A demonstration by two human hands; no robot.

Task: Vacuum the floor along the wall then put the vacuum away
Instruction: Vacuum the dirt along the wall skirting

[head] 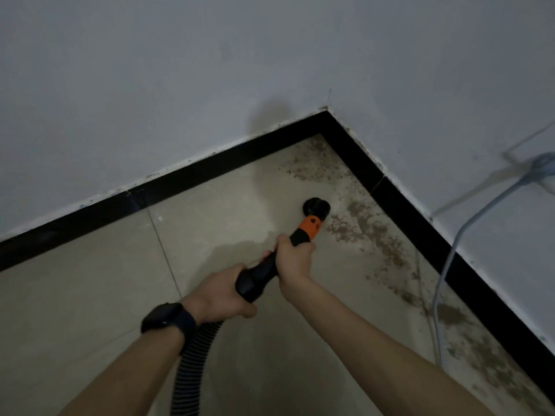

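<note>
At far left, a pale grey wall [120,85] over a black skirting strip [90,219], slanting up toward the room's corner [326,115]. Below it, beige tiled floor [75,295], crossed by a thin grout line [165,256]. Next, a bare forearm [126,370] with a dark wristwatch [168,318], and beyond the strap the left hand [219,291], fingers and thumb wrapped round the thick black rear end of the vacuum wand [255,282]. Under that wrist, a ribbed black hose [192,364], curving down from the wand's rear and out through the bottom edge. Further along the wand, the right hand [294,259], clenched round the narrower black shaft from above, just behind an orange collar [310,228]. Ahead of the collar, a round black nozzle [316,206], down at the floor, near the corner yet apart from the skirting on either side; actual contact with the tile hard to judge from this angle. Just right of the nozzle, a brown band of dust and grit [369,235], scattered along the foot of a second skirting strip [420,232], from the corner down toward the lower right. Over that band, a pale blue cable [447,267], dropping from high at the right edge, in front of the right wall [450,100], crossing the second skirting strip and running on down along the dirty part of the floor. Dim light throughout.
</note>
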